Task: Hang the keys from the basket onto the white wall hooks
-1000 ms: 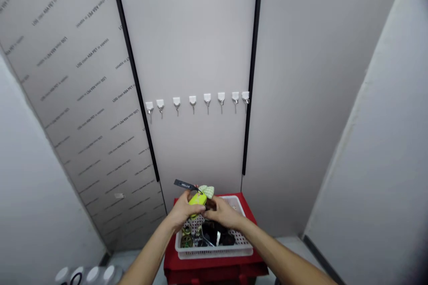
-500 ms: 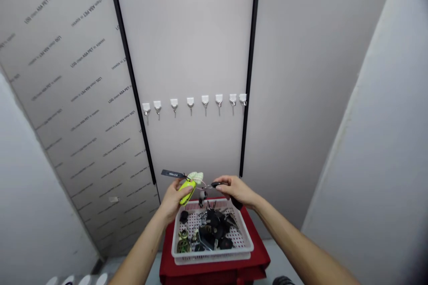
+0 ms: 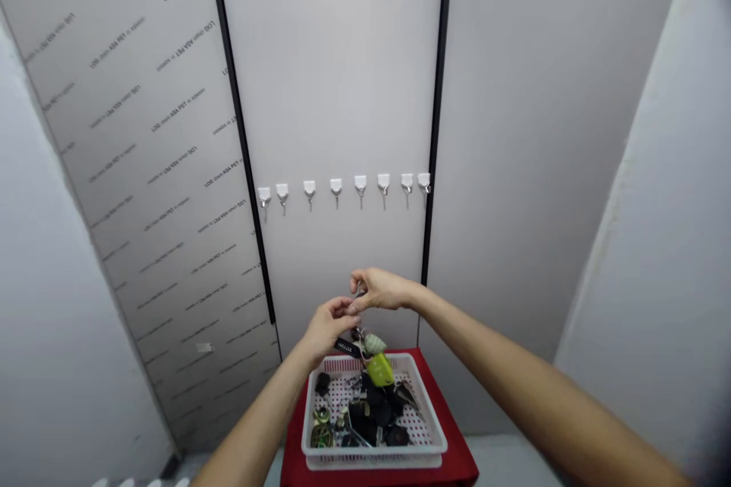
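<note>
Both hands meet above the basket, fingertips together at the top of a keychain. My left hand (image 3: 328, 329) is closed in a pinch on it. My right hand (image 3: 384, 289) pinches the same keychain slightly higher, where a bit of metal ring shows between thumb and finger. From the fingers hang a yellow-green key case (image 3: 380, 370), a pale green shell-like charm (image 3: 374, 344) and a black tag (image 3: 346, 348) with white print. Below them, a white plastic basket (image 3: 374, 458) holds several dark keys and fobs (image 3: 377, 403), plus round greenish pieces (image 3: 322, 435) at its left.
The basket stands on a red-covered surface (image 3: 451, 441). Ahead, a row of several white hooks (image 3: 360, 184) is fixed to the pale wall panel (image 3: 331, 76), between two black strips (image 3: 243, 129). Printed panelling lies to the left, and white walls stand at both sides.
The yellow-green case has left my left hand's grip and now hangs below. My hands have come together, the right one moving up and left. The view has shifted slightly.
</note>
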The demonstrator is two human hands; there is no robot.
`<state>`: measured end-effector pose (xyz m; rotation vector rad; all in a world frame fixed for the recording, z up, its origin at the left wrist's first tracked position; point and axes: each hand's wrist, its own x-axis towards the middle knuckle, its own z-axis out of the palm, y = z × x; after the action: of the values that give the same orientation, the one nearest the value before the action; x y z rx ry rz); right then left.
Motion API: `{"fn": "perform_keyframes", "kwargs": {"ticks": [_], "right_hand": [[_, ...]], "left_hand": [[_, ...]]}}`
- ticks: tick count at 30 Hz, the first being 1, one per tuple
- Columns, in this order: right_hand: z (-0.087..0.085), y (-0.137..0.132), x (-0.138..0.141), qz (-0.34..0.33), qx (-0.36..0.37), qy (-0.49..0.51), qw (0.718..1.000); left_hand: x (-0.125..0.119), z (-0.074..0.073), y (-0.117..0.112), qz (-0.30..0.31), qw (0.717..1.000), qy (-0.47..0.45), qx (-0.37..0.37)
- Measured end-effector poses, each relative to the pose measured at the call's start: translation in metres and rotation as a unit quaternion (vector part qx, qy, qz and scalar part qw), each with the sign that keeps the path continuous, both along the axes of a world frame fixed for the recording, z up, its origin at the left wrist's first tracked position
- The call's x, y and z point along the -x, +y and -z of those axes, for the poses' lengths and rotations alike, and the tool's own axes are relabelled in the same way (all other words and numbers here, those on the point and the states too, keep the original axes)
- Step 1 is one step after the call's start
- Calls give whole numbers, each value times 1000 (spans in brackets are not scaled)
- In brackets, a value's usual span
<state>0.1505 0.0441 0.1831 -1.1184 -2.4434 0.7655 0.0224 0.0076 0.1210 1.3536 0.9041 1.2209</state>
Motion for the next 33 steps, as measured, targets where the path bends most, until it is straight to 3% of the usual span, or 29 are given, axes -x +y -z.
{"fn": "perform_keyframes", "kwargs": {"ticks": [4, 8, 10, 13, 17, 20, 23, 26, 30, 33], "right_hand": [[-14, 5, -9, -22, 62, -1, 998], [-19, 3, 0, 18, 54, 82, 995], [-21, 1, 14, -1, 40, 121, 992], [-24, 2, 39, -40, 3, 139, 990], [-23, 9, 73, -1, -44, 231, 972], [-21, 12, 96, 23, -2, 284, 959], [-22, 17, 114, 4, 43, 313, 949], [-26, 25, 131, 10, 13, 371, 929], [-38, 40, 157, 62, -70, 444, 891], [-51, 51, 179, 96, -105, 451, 881]], "left_hand": [[17, -5, 3, -4, 997, 80, -8], [32, -10, 2, 10, 989, 144, -33], [35, -14, 1, 7, 986, 154, -61], [39, -21, 2, -43, 989, 113, -86], [50, -30, 9, -141, 982, 73, -98], [62, -39, 15, -183, 973, 86, -115], [77, -49, 21, -205, 966, 94, -124], [94, -58, 25, -231, 962, 88, -118], [113, -70, 34, -275, 956, -36, -99], [124, -81, 46, -292, 946, -105, -91]]}}
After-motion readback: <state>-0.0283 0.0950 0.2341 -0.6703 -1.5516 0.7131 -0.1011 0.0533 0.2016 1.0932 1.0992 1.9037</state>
